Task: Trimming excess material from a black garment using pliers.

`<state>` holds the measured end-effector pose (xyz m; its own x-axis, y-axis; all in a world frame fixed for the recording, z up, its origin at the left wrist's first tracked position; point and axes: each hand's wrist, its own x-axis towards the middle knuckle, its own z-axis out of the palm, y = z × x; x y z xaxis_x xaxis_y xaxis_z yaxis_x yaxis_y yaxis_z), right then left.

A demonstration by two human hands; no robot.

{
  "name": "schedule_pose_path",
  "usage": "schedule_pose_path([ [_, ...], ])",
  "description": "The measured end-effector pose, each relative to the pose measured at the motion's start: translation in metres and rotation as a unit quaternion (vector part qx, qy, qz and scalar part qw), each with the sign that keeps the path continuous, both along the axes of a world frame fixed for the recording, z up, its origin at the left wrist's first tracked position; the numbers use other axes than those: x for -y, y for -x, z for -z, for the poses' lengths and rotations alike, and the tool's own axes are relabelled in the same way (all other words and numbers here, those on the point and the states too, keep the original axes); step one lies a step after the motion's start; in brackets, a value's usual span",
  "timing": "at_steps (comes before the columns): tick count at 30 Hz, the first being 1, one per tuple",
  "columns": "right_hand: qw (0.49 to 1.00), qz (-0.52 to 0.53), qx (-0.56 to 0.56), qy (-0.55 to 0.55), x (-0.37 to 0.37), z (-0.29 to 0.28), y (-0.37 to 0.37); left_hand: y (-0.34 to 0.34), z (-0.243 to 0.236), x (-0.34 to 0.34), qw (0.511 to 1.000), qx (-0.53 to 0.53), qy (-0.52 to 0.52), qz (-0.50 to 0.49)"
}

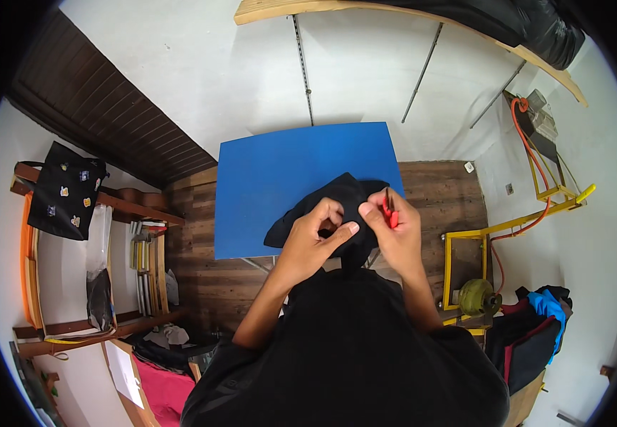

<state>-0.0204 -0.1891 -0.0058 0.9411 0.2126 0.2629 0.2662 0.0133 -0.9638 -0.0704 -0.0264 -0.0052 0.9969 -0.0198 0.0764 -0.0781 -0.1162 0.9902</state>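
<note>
A piece of black cloth (pixel 347 188) lies partly on the blue table (pixel 280 167) and hangs over its near edge toward my body. My left hand (pixel 315 235) pinches the cloth between its thumb and curled fingers. Just to the right, my right hand (pixel 397 231) grips the cloth with thumb and forefinger close to my left thumb. Tucked in that same right hand is a small pair of red-handled snips (pixel 392 215), a dark tip pointing away from me. The fold between my hands is too dark to make out.
Left stands a wooden shelf rack (pixel 170 213) with a black printed bag (pixel 66 191) hanging on it. At right are a yellow metal frame (pixel 493 229) with an orange hose and a pile of clothes (pixel 529 334). A wooden wall shelf (pixel 280 8) runs overhead.
</note>
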Motion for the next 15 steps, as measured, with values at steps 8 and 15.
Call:
schedule_pose_path([
  [8,0.999,0.035,0.021,0.029,-0.005,0.012,-0.023,0.010,0.022,0.001,0.993,-0.079,0.069,0.056],
  [15,0.967,0.007,0.160,0.197,0.024,-0.001,0.007,0.017,0.015,-0.001,0.936,-0.126,0.327,-0.038],
])
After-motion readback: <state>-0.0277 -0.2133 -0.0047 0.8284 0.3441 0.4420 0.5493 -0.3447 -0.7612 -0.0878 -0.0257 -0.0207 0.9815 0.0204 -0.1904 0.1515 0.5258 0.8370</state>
